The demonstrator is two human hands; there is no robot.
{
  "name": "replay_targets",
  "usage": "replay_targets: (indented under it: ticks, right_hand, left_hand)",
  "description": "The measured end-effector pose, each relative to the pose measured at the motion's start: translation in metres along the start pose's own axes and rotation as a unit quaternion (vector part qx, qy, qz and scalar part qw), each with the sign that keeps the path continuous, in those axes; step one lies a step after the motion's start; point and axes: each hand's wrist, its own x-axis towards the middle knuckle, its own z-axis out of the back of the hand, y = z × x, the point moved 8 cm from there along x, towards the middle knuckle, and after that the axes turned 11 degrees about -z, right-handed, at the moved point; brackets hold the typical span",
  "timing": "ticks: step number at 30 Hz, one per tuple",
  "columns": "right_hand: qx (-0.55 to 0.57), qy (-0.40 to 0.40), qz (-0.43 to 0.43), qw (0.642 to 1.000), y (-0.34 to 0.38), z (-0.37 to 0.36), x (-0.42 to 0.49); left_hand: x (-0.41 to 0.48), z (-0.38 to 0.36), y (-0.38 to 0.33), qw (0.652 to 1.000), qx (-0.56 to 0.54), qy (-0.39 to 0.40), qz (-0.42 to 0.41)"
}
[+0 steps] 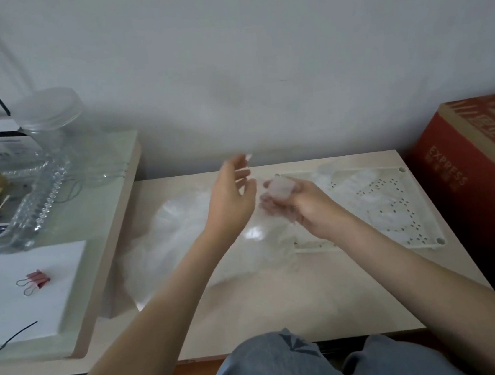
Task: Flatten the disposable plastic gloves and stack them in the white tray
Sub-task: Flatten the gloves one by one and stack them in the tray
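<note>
A heap of clear, crumpled disposable gloves (177, 235) lies on the pale low table, left of centre. The white perforated tray (397, 210) sits at the table's right, with some clear gloves lying in it. My right hand (300, 206) is raised over the tray's left edge and grips one translucent glove (280, 189), which is bunched over its fingers. My left hand (232, 198) is lifted just left of it, fingers relaxed and spread, and seems to pinch a small tip of the plastic at its fingertips.
A red cardboard box (480, 185) stands right of the table. On the left a higher side table holds a glass tray (17, 207), a clear jar (53, 120), a white sheet with pink binder clips (36, 280) and a black cable. My knees are below the front edge.
</note>
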Motion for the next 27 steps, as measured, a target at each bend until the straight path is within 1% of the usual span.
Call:
replay_targets:
  ticks: [1,2,3,5,6,7,8,10,11,12,15,17,19,22,24,27]
  right_hand:
    - [0.039,-0.018,0.005,0.999,0.004,0.013,-0.002]
    - [0.075,-0.022,0.012,0.997,0.008,0.024,-0.004]
    - [0.109,-0.019,0.02,0.994,0.012,0.037,-0.007]
    - [0.165,0.001,0.03,0.986,0.019,0.056,-0.016]
    - [0.185,0.01,0.034,0.982,0.021,0.064,-0.02]
    - [0.199,0.015,0.04,0.979,0.023,0.074,-0.023]
    - [0.207,0.017,0.047,0.977,0.025,0.081,-0.027]
    - [0.215,0.01,0.056,0.975,0.022,0.099,-0.034]
    - [0.215,0.005,0.058,0.975,0.019,0.111,-0.037]
    - [0.214,-0.002,0.06,0.975,0.016,0.121,-0.04]
    - [0.233,-0.027,0.042,0.971,0.005,0.156,-0.045]
    - [0.261,-0.049,0.03,0.964,-0.002,0.18,-0.046]
    - [0.268,-0.064,0.014,0.961,-0.006,0.196,-0.048]
    - [0.253,-0.07,-0.01,0.965,-0.013,0.21,-0.051]
    - [0.238,-0.1,-0.032,0.966,-0.018,0.216,-0.051]
    - [0.151,-0.152,-0.066,0.975,-0.023,0.219,-0.046]
  left_hand:
    - [0.001,0.002,0.004,0.999,-0.005,-0.032,0.017]
    - [0.001,0.002,0.011,0.998,-0.002,-0.046,0.044]
    - [0.002,-0.003,0.02,0.996,0.005,-0.04,0.082]
    - [-0.003,-0.022,0.041,0.985,0.0,0.013,0.174]
    - [-0.006,-0.035,0.048,0.974,-0.033,0.046,0.217]
    - [-0.008,-0.05,0.053,0.96,-0.09,0.071,0.255]
    - [-0.009,-0.065,0.054,0.946,-0.15,0.093,0.273]
    - [-0.005,-0.094,0.046,0.925,-0.239,0.137,0.262]
    - [-0.002,-0.106,0.041,0.923,-0.254,0.148,0.247]
    - [0.002,-0.113,0.035,0.93,-0.243,0.155,0.228]
    - [0.014,-0.134,0.028,0.956,-0.139,0.199,0.165]
    - [0.02,-0.146,0.032,0.958,-0.059,0.249,0.13]
    - [0.024,-0.152,0.038,0.953,-0.001,0.286,0.105]
    - [0.029,-0.161,0.047,0.942,0.049,0.324,0.077]
    - [0.031,-0.166,0.053,0.929,0.089,0.353,0.072]
    - [0.034,-0.17,0.06,0.914,0.141,0.376,0.065]
